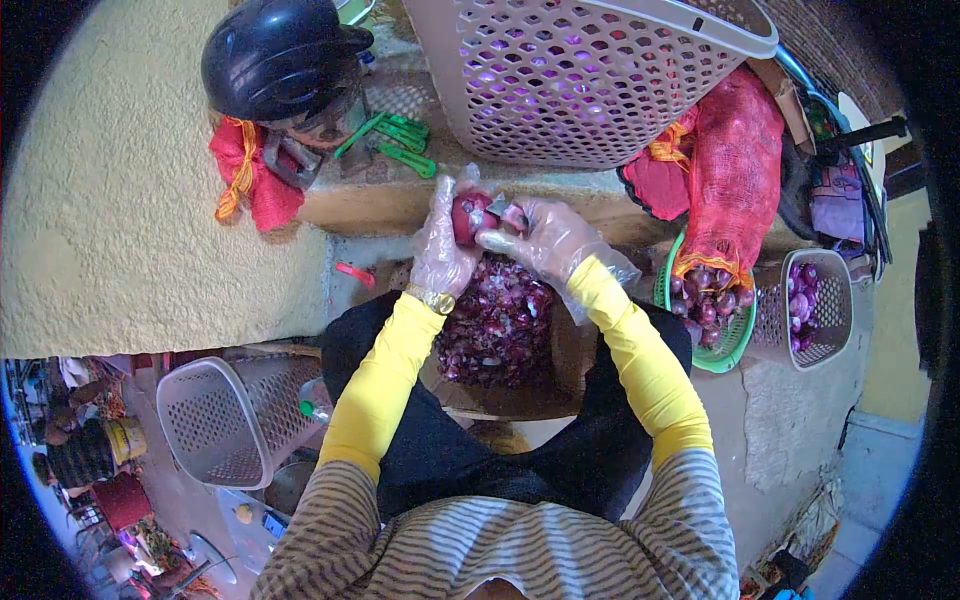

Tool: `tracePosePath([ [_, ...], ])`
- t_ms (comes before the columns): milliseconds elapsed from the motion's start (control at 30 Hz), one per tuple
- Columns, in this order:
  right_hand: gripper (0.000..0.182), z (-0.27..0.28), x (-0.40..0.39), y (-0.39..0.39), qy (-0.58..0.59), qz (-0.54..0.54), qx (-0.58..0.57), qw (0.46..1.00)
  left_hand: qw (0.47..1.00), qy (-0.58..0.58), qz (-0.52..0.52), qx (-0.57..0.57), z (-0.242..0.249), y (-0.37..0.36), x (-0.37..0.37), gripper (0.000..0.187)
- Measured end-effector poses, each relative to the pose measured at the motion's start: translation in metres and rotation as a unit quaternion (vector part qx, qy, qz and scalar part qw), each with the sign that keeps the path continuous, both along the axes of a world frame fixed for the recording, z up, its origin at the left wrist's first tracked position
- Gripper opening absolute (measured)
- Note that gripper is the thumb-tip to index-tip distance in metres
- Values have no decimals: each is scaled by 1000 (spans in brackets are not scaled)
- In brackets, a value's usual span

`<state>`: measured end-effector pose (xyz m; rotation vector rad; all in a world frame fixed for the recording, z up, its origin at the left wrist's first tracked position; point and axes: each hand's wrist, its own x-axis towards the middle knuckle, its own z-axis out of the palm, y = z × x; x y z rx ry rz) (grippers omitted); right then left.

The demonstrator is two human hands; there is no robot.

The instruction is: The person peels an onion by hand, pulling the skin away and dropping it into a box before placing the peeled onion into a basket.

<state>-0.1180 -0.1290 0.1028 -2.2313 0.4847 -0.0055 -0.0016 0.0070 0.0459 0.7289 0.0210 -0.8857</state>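
Note:
My left hand (447, 240), in a clear plastic glove, is closed around a red onion (472, 218). My right hand (545, 237), gloved the same way, is closed against the onion's right side. A small grey blade (497, 204), apparently a small knife, shows at its fingers, its handle hidden by them. A purple piece of onion skin (515, 218) is beside the blade. Below both hands, a cardboard box (572, 365) between my knees holds a heap of purple onion skins (497, 320).
A large perforated basket (560, 125) stands on the ledge ahead. At right, a red mesh sack (735, 160) of onions opens into a green basket (738, 345), beside a grey basket (835, 340) with peeled onions. Green clips (405, 135) and a dark helmet (275, 60) lie upper left.

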Motion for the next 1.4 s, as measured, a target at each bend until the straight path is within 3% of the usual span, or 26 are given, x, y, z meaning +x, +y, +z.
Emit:
tracePosePath([
  [233,72,3,5,3,48,1,-43,998,999,-32,26,-3,-3,-4,-1,41],
  [367,70,-12,6,4,11,13,0,1000,999,-13,31,-10,0,-5,-2,41],
  [633,62,-1,4,5,28,11,-47,998,999,4,-36,-39,10,4,3,47],
  [733,59,4,-1,-1,-2,59,-91,994,993,14,-95,-63,7,8,8,47],
  [867,53,3,-7,2,-52,153,-172,972,998,-21,-53,-6,14,9,5,49],
  [1000,57,-1,-8,3,-10,233,-182,955,999,35,-9,-34,10,7,13,47],
  [1067,59,-2,-4,6,85,283,-213,932,998,48,-12,-46,4,9,17,48],
  [1233,58,-25,-5,7,119,235,-238,935,987,142,-28,-63,-2,11,19,52],
  [1400,64,-15,-6,-5,61,268,-178,945,993,110,8,-47,6,12,14,58],
])
